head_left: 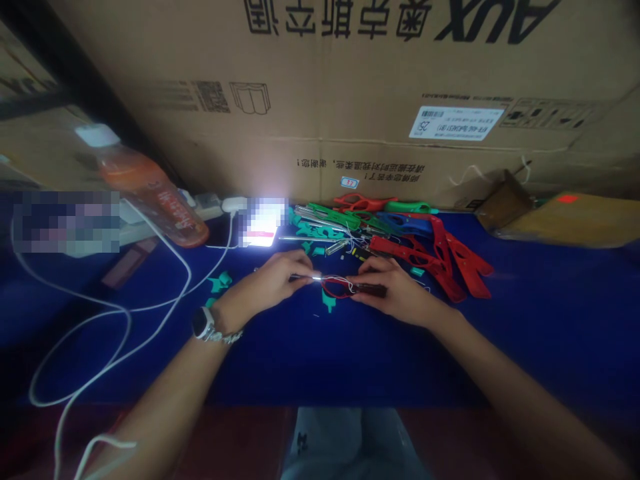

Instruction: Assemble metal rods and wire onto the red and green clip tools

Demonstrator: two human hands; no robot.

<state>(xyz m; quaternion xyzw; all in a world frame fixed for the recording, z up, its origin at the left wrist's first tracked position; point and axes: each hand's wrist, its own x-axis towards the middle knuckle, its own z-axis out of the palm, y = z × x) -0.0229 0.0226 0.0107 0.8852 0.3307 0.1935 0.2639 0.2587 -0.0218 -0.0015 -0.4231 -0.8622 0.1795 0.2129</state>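
Note:
My left hand (273, 280) pinches a thin metal rod (304, 277) whose tip glints near the middle of the blue table (325, 353). My right hand (395, 290) is closed on a dark handle-like piece (371, 290) with a red wire loop (336, 288) and thin white wires at its end. The two hands almost meet over the red loop. A watch (203, 323) sits on my left wrist. Small green plastic bits (220, 282) lie to the left of my left hand.
A heap of red, green and blue plastic clamps (415, 240) lies behind my hands. A bright phone screen (263, 223), an orange bottle (150, 190) on its side, a power strip and white cables (120, 313) are at left. A big cardboard box (350, 100) walls the back.

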